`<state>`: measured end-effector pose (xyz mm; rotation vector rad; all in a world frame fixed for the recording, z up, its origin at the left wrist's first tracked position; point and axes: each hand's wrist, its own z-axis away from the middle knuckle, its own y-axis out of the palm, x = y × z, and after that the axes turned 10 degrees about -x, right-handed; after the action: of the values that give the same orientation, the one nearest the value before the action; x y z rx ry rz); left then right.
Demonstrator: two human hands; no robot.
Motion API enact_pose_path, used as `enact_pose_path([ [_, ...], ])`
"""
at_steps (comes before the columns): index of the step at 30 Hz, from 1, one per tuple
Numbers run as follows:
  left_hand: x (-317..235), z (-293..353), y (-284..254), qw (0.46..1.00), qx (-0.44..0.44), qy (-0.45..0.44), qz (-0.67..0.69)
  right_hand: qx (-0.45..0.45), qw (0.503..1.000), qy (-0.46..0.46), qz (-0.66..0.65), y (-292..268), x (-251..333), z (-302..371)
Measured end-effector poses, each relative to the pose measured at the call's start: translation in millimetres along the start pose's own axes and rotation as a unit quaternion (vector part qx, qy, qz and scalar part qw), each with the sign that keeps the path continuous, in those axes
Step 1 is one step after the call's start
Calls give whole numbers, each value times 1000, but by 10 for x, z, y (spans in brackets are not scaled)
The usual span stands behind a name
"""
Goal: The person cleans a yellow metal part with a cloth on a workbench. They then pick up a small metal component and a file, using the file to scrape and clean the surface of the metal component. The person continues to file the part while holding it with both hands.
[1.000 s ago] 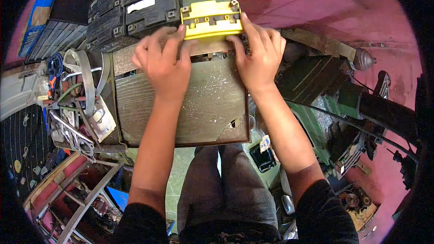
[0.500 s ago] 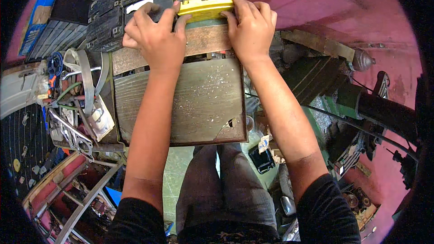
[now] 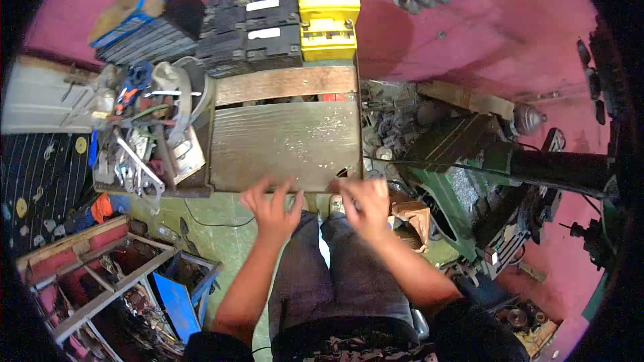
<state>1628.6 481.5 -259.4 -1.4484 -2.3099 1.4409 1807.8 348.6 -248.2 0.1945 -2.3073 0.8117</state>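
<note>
My left hand (image 3: 272,209) hovers at the front edge of the wooden tabletop (image 3: 268,141), fingers spread and curved, holding nothing. To its right, my right hand (image 3: 369,208) is also open near the front corner, slightly smeared by motion. Whether the fingertips touch the edge I cannot tell. At the back of the table stand two yellow batteries (image 3: 329,41), one behind the other. Black batteries (image 3: 272,47), several of them, are packed in rows against their left side. A reddish-brown plank (image 3: 288,85) lies in front of them.
Spanners, straps and other tools (image 3: 144,134) crowd the table's left side. Flat boxes (image 3: 151,33) are stacked at the back left. A green machine (image 3: 443,167) stands to the right. Below left sits a wooden frame rack (image 3: 107,288); a cardboard box (image 3: 410,218) rests on the floor.
Both hands have let go of the front yellow battery and drawn back to the table's front edge. The view has shifted back, so more of the table and wall shows.
</note>
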Motion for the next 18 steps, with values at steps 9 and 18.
enact_pose_path([
  [9, 511, 3313, -1767, 837, 75, -476, -261, 305, 947, 101, -7, -690, 184, 1596],
  [18, 281, 6516, -3446, 495, 310, -787, -196, 455, 860, 97, 207, -901, -217, 2198],
])
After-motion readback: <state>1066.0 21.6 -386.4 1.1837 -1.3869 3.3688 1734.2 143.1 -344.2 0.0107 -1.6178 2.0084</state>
